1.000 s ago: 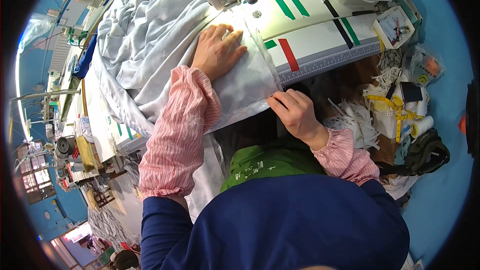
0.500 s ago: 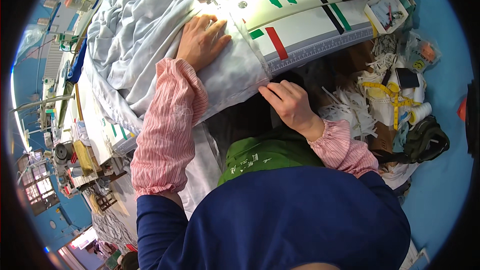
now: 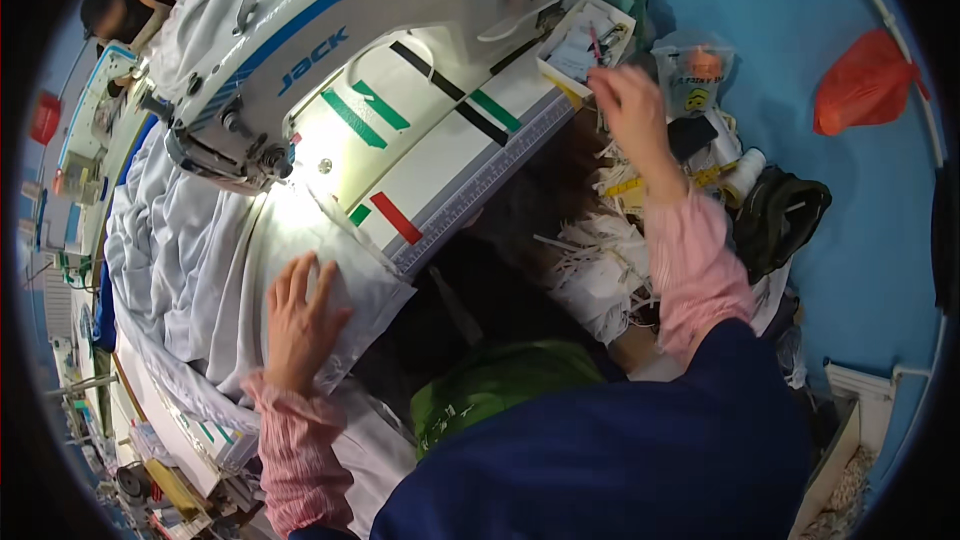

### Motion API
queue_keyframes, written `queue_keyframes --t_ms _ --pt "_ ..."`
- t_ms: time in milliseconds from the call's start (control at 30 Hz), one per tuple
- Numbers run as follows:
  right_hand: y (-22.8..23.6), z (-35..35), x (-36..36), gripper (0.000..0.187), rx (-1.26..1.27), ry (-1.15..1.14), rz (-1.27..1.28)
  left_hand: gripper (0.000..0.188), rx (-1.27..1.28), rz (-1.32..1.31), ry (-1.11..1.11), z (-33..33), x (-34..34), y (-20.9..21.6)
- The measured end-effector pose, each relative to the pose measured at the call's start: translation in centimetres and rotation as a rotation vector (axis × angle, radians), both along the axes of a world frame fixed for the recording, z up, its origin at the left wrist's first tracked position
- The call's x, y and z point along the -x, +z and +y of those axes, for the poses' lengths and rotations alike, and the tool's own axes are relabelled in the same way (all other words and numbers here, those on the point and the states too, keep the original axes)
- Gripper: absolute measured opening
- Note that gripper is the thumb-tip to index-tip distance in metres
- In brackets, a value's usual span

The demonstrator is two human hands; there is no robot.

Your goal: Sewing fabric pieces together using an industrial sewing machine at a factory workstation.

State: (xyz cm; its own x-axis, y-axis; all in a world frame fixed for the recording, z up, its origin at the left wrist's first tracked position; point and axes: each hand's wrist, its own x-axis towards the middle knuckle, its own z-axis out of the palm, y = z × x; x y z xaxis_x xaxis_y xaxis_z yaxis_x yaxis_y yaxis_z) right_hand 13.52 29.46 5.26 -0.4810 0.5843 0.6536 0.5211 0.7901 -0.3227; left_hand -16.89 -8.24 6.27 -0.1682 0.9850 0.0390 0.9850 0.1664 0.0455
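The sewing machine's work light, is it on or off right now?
On. The sewing machine throws a bright glare on the pale fabric under its needle, beside the left hand.

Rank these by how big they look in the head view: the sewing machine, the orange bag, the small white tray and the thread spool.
1. sewing machine, by far the largest.
2. orange bag.
3. white tray, looking close to the bag in size, so that order is unsure.
4. thread spool, the smallest.
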Motion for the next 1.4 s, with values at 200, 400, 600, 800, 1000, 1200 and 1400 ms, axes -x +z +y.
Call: queue_keyframes --t_ms 200,400,600,800,1000,1200,1400 --pt "1.5 6.7 0.2 0.035 0.005 0.361 -0.291 0.069 0.022 -0.100 0.020 -2.0 -4.1 1.7" --pt "1.3 4.8 0.7 0.038 0.191 0.157 -0.239 0.067 -0.035 -0.198 -0.013 -1.4 -7.1 2.2" --pt "1.3 5.0 1.5 0.031 0.156 0.164 -0.307 0.062 -0.095 -0.218 -0.050 -1.3 -8.5 2.9" --pt "0.8 5.6 1.9 0.026 0.196 0.192 -0.275 0.061 -0.155 -0.191 -0.058 -2.6 -9.0 2.9" --pt "0.4 6.8 1.6 0.023 0.215 0.245 -0.274 0.058 -0.159 -0.220 -0.055 -3.6 -9.2 2.9" --pt "-0.1 7.9 1.2 0.021 0.135 0.299 -0.333 0.059 -0.238 -0.247 -0.029 -3.5 -8.6 2.1" --pt "-0.1 8.6 1.5 0.021 0.129 0.199 -0.442 0.035 -0.606 -0.119 0.156 1.3 3.3 2.8"
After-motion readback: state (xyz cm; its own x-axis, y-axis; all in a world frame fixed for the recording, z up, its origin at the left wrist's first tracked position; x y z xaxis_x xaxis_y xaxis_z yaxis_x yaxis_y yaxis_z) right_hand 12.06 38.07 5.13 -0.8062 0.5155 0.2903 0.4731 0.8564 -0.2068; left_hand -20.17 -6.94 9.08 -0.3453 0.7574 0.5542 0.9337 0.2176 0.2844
